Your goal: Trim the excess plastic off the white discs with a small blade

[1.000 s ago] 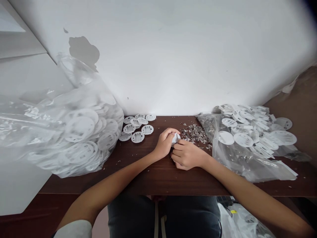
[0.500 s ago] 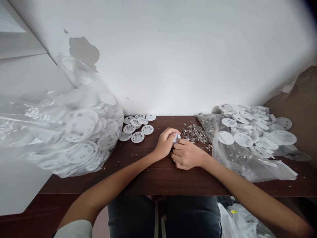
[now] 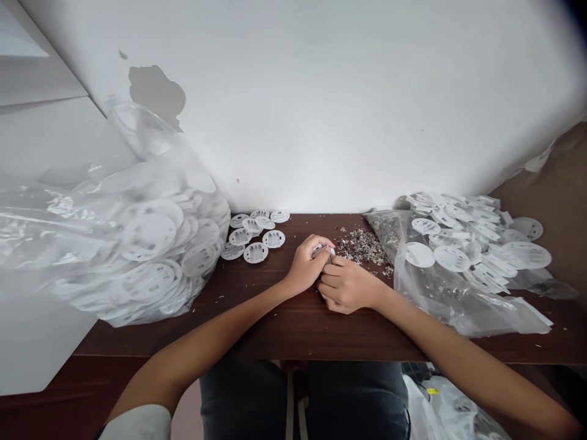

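Between my hands, above the dark brown table, is a round white plastic disc (image 3: 323, 249), partly covered by fingers. My left hand (image 3: 304, 267) is closed on it, thumb across its face. My right hand (image 3: 347, 285) is curled with thumb and forefinger against the disc's right edge; whether a small metal piece is pinched there is hidden. Just beyond the right hand lies a heap of small metal pieces (image 3: 362, 245). Several loose white discs with slots (image 3: 255, 252) lie on the table to the left.
A clear plastic bag full of white discs (image 3: 149, 238) bulges at the left. On the right, more white discs (image 3: 452, 258) are piled on an open plastic bag (image 3: 435, 305). The white wall (image 3: 293, 122) rises behind the table (image 3: 293, 333). Brown cardboard (image 3: 559, 201) stands far right.
The disc in my hands has turned, so more of its slotted face now shows under the left thumb. Both hands stay in nearly the same place.
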A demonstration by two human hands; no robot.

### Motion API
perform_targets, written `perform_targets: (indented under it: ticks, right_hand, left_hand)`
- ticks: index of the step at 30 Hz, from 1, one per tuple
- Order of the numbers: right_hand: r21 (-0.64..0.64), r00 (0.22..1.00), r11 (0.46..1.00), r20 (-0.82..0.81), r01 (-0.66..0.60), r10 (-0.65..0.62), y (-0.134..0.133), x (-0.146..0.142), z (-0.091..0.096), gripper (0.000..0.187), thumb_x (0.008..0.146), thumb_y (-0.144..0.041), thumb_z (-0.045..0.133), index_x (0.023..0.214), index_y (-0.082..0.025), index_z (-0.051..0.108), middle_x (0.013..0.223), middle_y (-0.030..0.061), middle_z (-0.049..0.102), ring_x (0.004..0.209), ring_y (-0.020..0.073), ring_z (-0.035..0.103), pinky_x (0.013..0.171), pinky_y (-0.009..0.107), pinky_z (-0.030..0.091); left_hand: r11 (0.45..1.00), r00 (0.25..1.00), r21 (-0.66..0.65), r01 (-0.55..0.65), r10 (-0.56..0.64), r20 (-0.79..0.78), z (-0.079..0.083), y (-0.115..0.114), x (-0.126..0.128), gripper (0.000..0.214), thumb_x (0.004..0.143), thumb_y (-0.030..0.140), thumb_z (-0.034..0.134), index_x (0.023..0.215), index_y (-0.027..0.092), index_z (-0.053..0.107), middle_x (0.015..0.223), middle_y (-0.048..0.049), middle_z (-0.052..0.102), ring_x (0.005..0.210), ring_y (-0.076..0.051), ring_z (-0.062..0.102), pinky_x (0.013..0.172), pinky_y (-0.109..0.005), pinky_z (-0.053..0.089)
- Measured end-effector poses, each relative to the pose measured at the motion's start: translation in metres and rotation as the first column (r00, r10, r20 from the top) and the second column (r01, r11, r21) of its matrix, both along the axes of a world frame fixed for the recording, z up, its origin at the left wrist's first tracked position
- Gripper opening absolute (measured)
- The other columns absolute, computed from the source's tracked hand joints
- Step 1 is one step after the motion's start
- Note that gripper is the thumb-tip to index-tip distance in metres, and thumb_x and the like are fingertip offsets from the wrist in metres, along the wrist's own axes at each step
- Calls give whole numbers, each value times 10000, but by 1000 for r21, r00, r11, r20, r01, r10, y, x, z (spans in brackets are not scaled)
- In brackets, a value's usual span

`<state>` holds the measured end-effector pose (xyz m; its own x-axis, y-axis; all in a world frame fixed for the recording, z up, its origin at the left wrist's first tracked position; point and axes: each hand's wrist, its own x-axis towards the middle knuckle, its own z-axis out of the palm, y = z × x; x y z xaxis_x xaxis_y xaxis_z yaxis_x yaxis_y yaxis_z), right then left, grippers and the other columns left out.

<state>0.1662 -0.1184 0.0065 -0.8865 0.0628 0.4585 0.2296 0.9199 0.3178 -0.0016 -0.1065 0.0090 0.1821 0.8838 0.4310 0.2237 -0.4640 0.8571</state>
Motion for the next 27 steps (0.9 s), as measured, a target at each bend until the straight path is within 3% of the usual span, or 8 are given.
perform_targets:
  ticks: [9,27]
  right_hand:
    - [18,1000,1000,-9,-12,12,0,-1,-2,221,921,-270,533,743,-186,634,708,35,553,741,204,404,788,384,306]
    - [6,1000,1000,-29,6,-6,-1,-1,-2,200,916,-254,540,755,-187,640,719,40,572,750,208,417,777,387,297]
  left_hand:
    - [1000,1000,-8,10,-10,4,3,-2,0,186,974,205,522,1026,214,700,1063,-43,696,979,-182,643,916,-330,501]
    - [999,1000,31,13,-13,5,1,-1,0,198,966,181,517,980,214,711,1017,-39,681,950,-179,640,886,-326,492]
